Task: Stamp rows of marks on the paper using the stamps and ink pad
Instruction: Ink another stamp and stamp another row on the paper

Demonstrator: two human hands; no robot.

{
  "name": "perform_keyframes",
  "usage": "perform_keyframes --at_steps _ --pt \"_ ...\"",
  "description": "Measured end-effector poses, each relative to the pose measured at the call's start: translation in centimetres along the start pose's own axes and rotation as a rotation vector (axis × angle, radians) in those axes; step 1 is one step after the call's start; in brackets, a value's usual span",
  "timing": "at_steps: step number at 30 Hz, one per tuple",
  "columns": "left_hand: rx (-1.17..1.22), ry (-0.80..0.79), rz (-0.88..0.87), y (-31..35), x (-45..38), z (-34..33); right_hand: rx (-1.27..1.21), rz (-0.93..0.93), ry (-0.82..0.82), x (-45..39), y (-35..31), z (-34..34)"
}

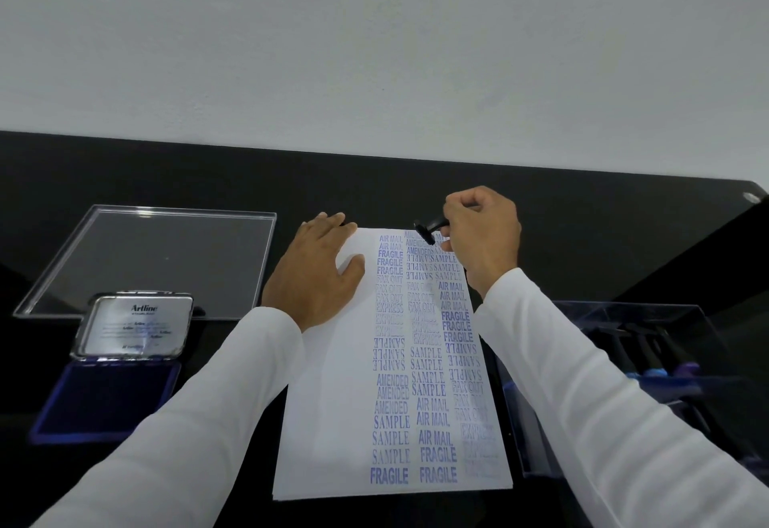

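A: Starting from the near edge of the paper (pixel 328 423), what lies where?

B: Three columns of blue marks fill its right side. The open ink pad (pixel 106 394) sits left of the paper. Further up, the left hand (pixel 318 267) presses flat on the paper's bare left part.

A: And the stamp (pixel 428 230)?

B: Pinched in the right hand (pixel 482 236) at the paper's far edge (tilted, face toward the sheet), its long axis pointing left of the grip.

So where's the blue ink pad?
The open blue ink pad lies on the black table's left side, just in front of the clear acrylic lid, left of the white paper.
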State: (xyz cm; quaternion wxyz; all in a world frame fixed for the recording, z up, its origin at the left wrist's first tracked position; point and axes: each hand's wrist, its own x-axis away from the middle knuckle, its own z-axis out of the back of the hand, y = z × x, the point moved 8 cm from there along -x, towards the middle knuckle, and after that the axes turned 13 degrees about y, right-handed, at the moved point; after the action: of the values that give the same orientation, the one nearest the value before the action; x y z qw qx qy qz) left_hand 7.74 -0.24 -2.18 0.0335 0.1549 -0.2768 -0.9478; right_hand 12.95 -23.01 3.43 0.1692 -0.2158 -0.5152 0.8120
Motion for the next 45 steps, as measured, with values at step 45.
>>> perform_keyframes --at_steps 45 --pt "-0.201 0.224 0.159 -18.3 21.3 20.3 0.165 0.707 -0.682 33.9 -13.6 -11.1"
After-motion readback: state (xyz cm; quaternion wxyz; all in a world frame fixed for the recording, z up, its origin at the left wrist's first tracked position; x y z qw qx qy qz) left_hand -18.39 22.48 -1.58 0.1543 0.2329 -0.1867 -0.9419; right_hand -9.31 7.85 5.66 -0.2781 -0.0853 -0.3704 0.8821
